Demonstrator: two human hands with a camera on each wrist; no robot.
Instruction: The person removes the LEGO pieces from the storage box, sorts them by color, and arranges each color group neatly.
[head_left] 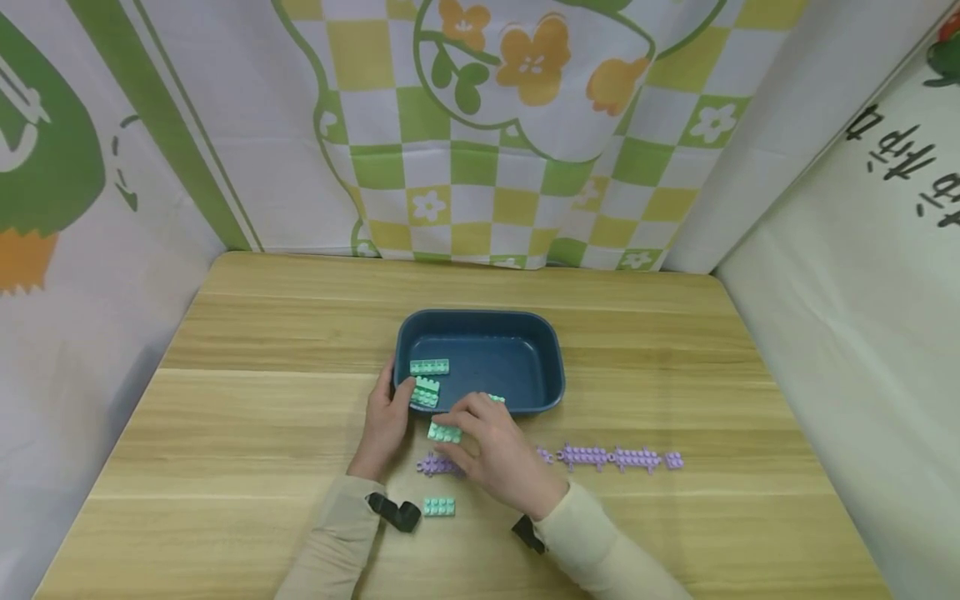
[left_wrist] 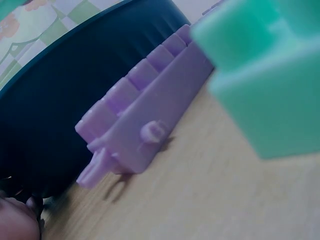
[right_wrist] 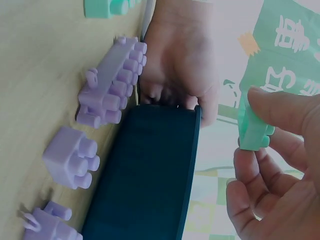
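Note:
My left hand (head_left: 384,425) grips the left front corner of a dark blue plastic bin (head_left: 480,320), thumb over the rim and fingers outside. Between thumb and fingertips, my right hand (head_left: 498,454) pinches a mint-green building block (head_left: 445,432) just in front of the bin's front edge. The right wrist view shows this pinched block (right_wrist: 254,130) clearly, studs toward the palm. Inside the bin, green blocks (head_left: 429,367) lie along the left side. Another green block (head_left: 497,398) is mostly hidden behind the right hand.
Purple building blocks (head_left: 636,457) form a row on the wooden table in front of the bin, partly covered by the right hand. A small purple block (head_left: 674,460) ends it at the right. Nearer me lies another green block (head_left: 439,507). A checked curtain (head_left: 465,192) hangs behind.

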